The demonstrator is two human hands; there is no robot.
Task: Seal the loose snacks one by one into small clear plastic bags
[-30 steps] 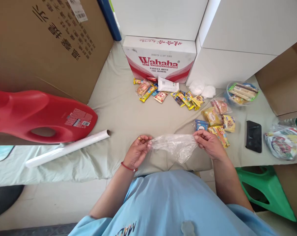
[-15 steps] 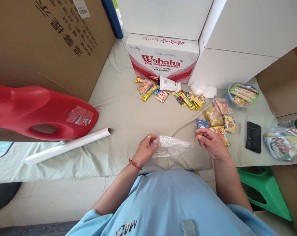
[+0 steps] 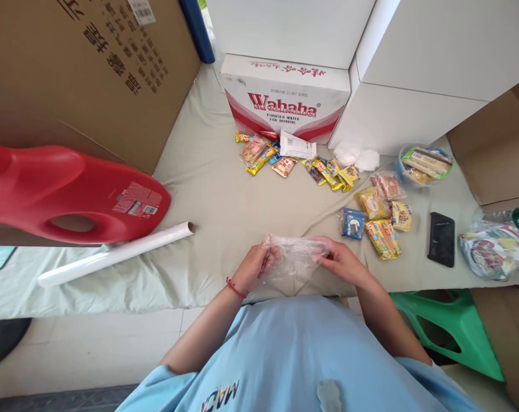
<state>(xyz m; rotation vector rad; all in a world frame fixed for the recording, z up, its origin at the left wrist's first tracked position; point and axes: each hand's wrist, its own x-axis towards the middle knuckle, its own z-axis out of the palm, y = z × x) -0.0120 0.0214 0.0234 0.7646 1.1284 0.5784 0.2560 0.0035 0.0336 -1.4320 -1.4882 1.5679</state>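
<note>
I see a bag (image 3: 297,260) of crinkly, shiny plastic, a smooth plastic jug (image 3: 100,189), wrinkly cloth (image 3: 229,206) and a dull cardboard box (image 3: 70,97).

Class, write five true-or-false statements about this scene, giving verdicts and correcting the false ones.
1. The left hand and right hand hold a clear plastic bag. True.
2. No bracelet is worn. False: a red bracelet circles the left wrist.
3. Snack packets lie in front of the Wahaha carton. True.
4. A red stool stands at the right. False: it is a green stool.
5. A white tube lies near the red jug. True.
</note>
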